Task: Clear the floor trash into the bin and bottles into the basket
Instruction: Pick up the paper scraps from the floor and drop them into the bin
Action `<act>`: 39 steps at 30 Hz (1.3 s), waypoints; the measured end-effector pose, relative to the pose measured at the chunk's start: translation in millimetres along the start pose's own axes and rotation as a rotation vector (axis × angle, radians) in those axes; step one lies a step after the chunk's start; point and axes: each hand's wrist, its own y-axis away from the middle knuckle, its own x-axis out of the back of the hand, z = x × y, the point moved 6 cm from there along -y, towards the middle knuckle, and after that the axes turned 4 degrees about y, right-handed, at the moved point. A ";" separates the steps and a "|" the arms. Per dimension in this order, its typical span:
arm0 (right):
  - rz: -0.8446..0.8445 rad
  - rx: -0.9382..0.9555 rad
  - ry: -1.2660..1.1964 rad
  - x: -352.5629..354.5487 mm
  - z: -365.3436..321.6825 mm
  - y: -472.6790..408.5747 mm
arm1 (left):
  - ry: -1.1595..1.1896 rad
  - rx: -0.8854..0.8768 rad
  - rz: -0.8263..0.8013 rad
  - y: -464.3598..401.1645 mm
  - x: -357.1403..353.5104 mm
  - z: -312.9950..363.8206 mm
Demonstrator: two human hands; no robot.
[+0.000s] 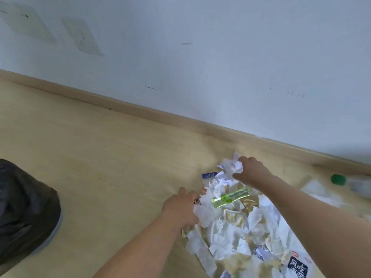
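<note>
A heap of crumpled white paper and wrappers [239, 227] lies on the wooden floor near the wall. A green stick wrapper [230, 197] rests on top of it. My right hand [251, 171] is closed around a wad of crumpled white paper [230, 165] at the heap's far end. My left hand [182, 205] grips scraps of white paper [200, 211] at the heap's left edge. A small blue wrapper [209, 175] lies just beyond the heap. A clear plastic bottle with a green cap [339, 179] lies on its side at the far right, blurred.
A bin lined with a black bag [26, 207] stands at the left edge. A printed white packet [297, 265] lies at the heap's near end. The wall and skirting board [180, 119] run diagonally behind the heap. Two wall sockets [82, 37] sit upper left.
</note>
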 end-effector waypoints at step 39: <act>0.446 0.369 0.010 122.7 -176.5 51.2 | 0.583 -0.076 0.359 71.7 190.1 -83.0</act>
